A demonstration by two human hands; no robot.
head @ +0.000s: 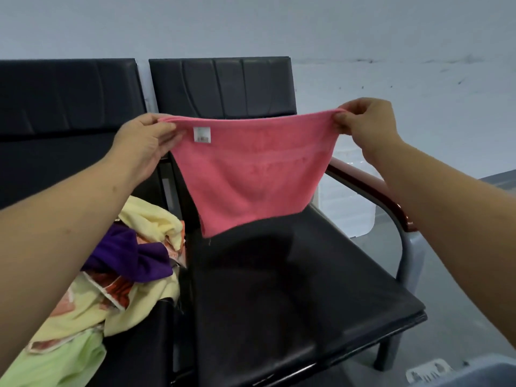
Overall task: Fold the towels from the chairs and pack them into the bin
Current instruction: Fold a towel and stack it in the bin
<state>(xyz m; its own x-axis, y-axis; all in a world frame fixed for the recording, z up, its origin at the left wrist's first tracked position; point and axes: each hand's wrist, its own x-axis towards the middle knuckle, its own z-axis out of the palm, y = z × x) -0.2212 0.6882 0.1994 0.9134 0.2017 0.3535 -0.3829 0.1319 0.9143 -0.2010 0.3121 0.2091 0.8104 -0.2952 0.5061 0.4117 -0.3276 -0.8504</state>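
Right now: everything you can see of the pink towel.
The pink towel is terry-like cloth with a woven band across it and a small white label near its top edge. It hangs spread out, top edge stretched between the left hand and right hand, which pinch its upper corners; the lower part narrows and creases. It hangs over the black chair seat; contact there is unclear.

Grey bin (480, 374) cut off at corner, label (202, 134) print unreadable, towel pile (156, 219) part-hidden
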